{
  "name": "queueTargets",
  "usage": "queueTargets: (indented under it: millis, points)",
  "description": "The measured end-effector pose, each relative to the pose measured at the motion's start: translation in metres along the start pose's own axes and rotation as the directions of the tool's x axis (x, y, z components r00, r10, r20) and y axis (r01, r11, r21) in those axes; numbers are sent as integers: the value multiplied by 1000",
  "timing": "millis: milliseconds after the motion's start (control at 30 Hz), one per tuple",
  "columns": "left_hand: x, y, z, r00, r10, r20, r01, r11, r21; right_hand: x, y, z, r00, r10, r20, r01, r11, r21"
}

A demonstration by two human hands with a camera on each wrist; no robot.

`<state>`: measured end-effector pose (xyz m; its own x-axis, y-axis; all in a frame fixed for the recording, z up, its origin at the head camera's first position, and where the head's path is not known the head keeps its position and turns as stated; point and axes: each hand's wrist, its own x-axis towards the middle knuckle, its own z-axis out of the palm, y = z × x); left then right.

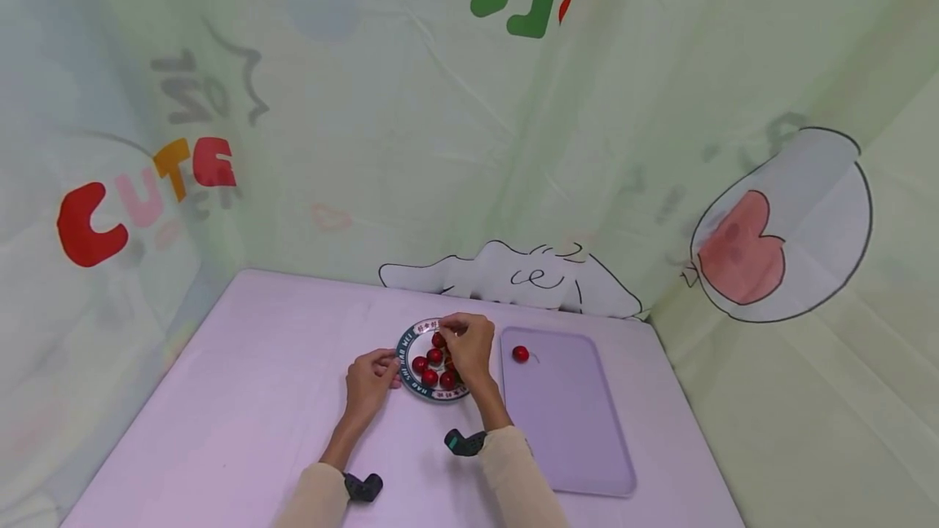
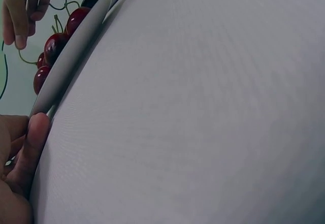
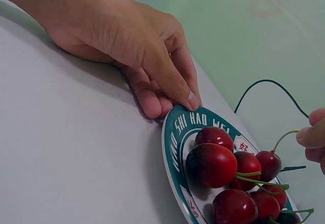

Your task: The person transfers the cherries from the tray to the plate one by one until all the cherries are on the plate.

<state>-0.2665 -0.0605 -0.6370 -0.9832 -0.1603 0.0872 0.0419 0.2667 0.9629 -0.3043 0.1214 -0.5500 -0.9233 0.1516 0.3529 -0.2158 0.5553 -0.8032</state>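
A round plate (image 3: 175, 176) with a green lettered rim holds several dark red cherries (image 3: 210, 165) with green stems. At its left edge my left hand (image 1: 370, 381) pinches the rim, thumb on top and fingers beneath. Over the far side of the plate, my right hand (image 1: 471, 345) pinches the thin stem of one cherry (image 3: 268, 164) between thumb and fingertip. That cherry hangs low among the others; whether it touches them I cannot tell. In the head view, the right hand hides part of the plate and some cherries.
Right of the plate lies a shallow purple tray (image 1: 565, 422) with a single stemmed cherry (image 1: 520, 354) near its far left corner. Both stand on a pale table (image 1: 279, 381), with a printed curtain (image 1: 411, 145) behind and at the sides.
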Motion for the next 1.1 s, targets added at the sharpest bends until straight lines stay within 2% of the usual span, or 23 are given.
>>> queueTargets:
  millis: [167, 333, 700, 833, 1100]
  points:
    - [-2, 1, 2, 1000, -17, 9, 17, 1000, -1, -1, 1, -4, 999, 36, 29, -35, 999, -36]
    - [-2, 1, 3, 1000, -29, 9, 29, 1000, 0, -3, 4, -9, 998, 17, 64, -12, 998, -69]
    - [-2, 5, 0, 1000, -7, 13, 7, 1000, 7, -5, 10, -22, 992, -12, 126, 29, 991, -134]
    - [-2, 6, 0, 1000, -24, 15, 24, 1000, 18, -8, 8, -27, 993, 6, 121, 9, 993, -121]
    - [-2, 6, -1, 1000, -18, 14, 18, 1000, 6, -13, 3, -44, 997, 14, 75, -11, 999, -41]
